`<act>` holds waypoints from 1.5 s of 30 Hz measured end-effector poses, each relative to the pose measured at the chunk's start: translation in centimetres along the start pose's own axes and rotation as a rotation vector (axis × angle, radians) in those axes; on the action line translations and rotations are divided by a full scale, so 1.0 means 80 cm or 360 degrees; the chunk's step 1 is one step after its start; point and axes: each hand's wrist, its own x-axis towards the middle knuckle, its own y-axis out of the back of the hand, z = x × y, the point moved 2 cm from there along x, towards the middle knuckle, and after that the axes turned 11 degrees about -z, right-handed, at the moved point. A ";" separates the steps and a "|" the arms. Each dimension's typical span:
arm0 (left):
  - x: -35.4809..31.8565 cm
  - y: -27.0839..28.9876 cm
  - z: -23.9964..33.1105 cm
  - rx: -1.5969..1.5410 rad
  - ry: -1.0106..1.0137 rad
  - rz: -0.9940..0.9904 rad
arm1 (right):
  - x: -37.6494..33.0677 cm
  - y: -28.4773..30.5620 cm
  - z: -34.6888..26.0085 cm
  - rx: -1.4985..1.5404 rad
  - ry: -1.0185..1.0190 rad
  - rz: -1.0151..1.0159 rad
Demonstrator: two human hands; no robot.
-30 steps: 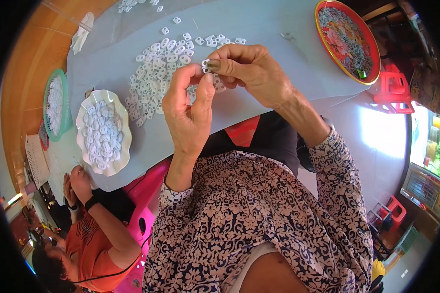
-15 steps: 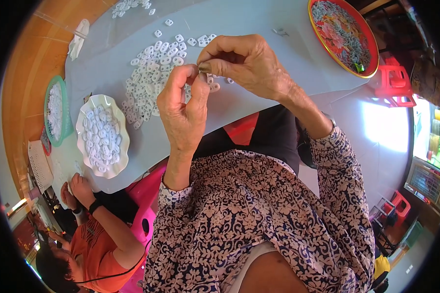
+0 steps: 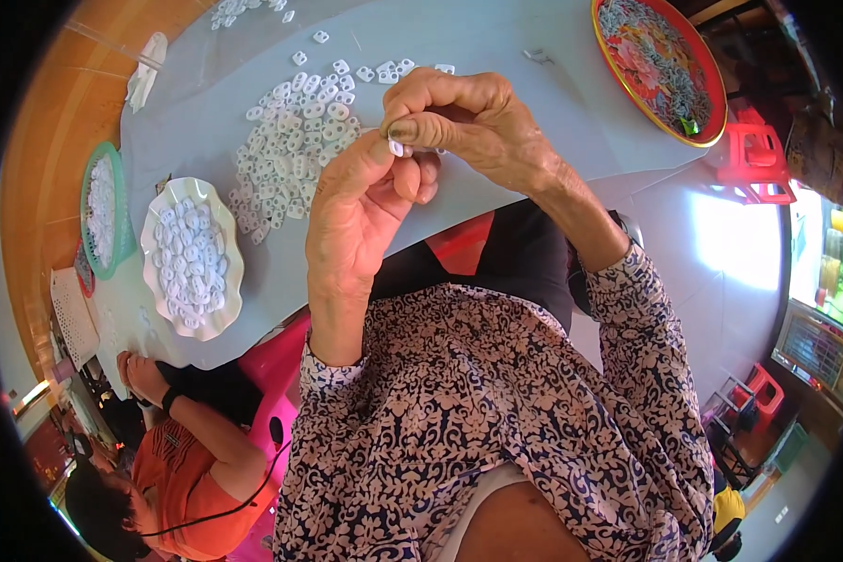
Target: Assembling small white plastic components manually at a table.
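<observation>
The right hand (image 3: pixel 478 126) is pinching a small white piece (image 3: pixel 396 148) in a tight thumb-and-finger grip, while the left hand (image 3: pixel 361 201) is closing its fingertips on the same piece, both raised above the table (image 3: pixel 496 47). The step in hand is probably working this one piece between the fingers, and the next move is likely calling for a steady, fine pinch. Beyond them a heap of white pieces (image 3: pixel 290 150) is lying on the table, with a white dish (image 3: pixel 192 258) and a green basket (image 3: pixel 103 211) at the left and a red tray (image 3: pixel 660 66) at the right
</observation>
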 end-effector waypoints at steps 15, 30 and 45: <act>-0.002 0.001 -0.014 0.0017 -0.0079 0.0229 | -0.015 0.007 0.000 -0.0142 -0.0088 0.0115; -0.041 -0.013 -0.019 0.1211 -0.0325 0.0440 | -0.033 -0.027 -0.020 -0.0863 -0.0272 0.0244; -0.060 0.000 -0.016 0.1171 -0.0239 0.0389 | 0.040 0.013 -0.012 -0.1605 -0.0225 -0.0060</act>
